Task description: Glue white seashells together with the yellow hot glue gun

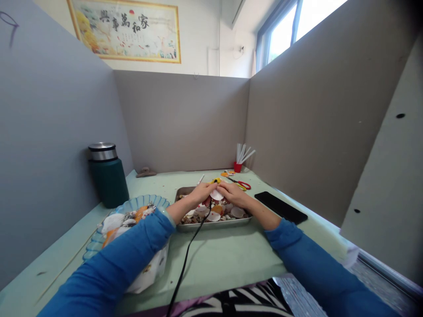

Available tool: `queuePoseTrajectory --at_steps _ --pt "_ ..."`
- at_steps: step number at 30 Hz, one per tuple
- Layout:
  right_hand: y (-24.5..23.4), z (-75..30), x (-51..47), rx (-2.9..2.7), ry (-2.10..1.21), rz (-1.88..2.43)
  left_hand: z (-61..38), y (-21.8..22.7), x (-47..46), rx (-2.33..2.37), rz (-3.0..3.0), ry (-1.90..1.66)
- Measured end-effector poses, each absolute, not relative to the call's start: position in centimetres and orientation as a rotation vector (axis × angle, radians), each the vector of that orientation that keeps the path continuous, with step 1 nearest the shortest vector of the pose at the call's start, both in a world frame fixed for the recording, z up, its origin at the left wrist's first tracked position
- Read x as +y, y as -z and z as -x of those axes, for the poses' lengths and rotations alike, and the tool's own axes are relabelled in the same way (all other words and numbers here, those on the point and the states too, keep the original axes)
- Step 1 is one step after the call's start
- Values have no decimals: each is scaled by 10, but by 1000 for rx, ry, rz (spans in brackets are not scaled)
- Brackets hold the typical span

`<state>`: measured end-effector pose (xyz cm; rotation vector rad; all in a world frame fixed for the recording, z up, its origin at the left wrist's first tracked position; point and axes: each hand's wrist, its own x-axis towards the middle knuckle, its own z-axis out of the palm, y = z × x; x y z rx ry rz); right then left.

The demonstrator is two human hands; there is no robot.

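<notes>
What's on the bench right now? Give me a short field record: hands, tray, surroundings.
left hand: over the metal tray, fingertips at a white shell
right hand: opposite, touching the same shell; grip too small to tell
metal tray: filled with shells, under both hands
black cable: runs from the hands toward the person
left of tray: blue plate of shells, green flask behind
right of tray: black phone; red scissors and red cup of white sticks further back

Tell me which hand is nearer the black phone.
Right. The right hand sits over the tray, just left of the phone; the left hand is beyond it, farther left.
</notes>
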<state>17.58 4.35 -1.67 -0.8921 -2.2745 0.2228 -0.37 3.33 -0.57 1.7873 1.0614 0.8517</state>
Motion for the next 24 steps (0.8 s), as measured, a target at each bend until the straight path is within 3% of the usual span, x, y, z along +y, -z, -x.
queuePoseTrajectory --at_steps 24 --pt "16 -175 43 -2256 -180 801 4 7 35 1079 -1835 -839"
